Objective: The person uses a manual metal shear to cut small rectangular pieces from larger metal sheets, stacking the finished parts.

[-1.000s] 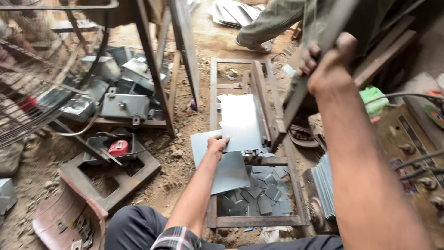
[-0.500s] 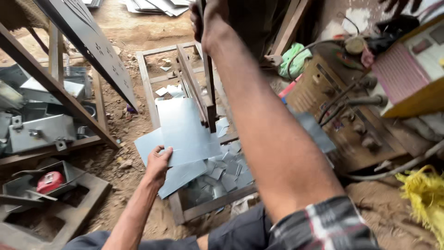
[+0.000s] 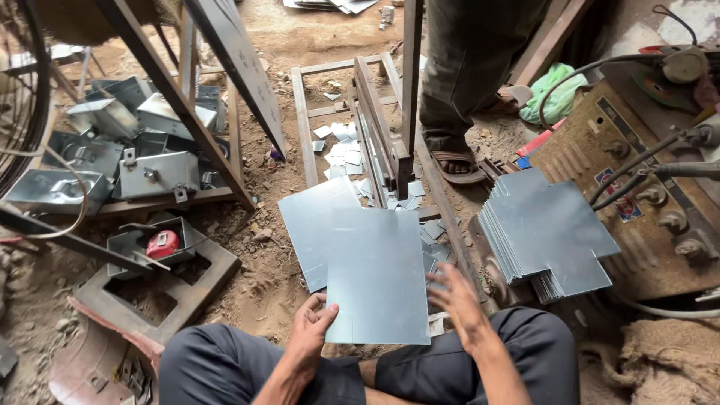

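I sit cross-legged on the dirt floor. My left hand (image 3: pixel 311 330) grips the lower left corner of a flat grey metal sheet (image 3: pixel 377 277) lying in front of my knees. My right hand (image 3: pixel 456 304) hovers blurred at the sheet's right edge, fingers spread and holding nothing. A second sheet (image 3: pixel 311 225) lies partly under the first. Just beyond them stands a lever shear (image 3: pixel 382 142) in a metal frame, with small offcuts (image 3: pixel 341 142) scattered around its base.
A stack of notched cut sheets (image 3: pixel 547 232) leans at the right, against a rusty welding machine (image 3: pixel 637 165) with cables. Another person's sandalled foot (image 3: pixel 457 165) stands behind the shear. Folded metal boxes (image 3: pixel 150 172) and a red tape measure (image 3: pixel 163 244) lie at the left.
My right hand has come down from the raised shear handle to the sheet's right edge. The top sheet has been drawn back toward my knees, my left hand now at its corner.
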